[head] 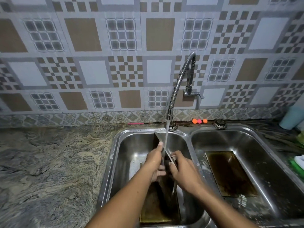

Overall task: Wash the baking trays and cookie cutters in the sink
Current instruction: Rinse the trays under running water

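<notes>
A metal baking tray stands on edge in the left sink basin, tilted under the running water from the flexible tap. My left hand grips the tray's upper edge from the left, thumb pointing up along it. My right hand holds the same tray from the right, fingers curled over its rim. A second, browned tray lies in the bottom of the left basin below my hands. A third stained tray lies flat in the right basin. No cookie cutters are visible.
A marbled stone counter stretches to the left of the sink. Behind the sink lie a pink stick, small orange and pink balls and a drain plug. A pale cup and green items stand at the right.
</notes>
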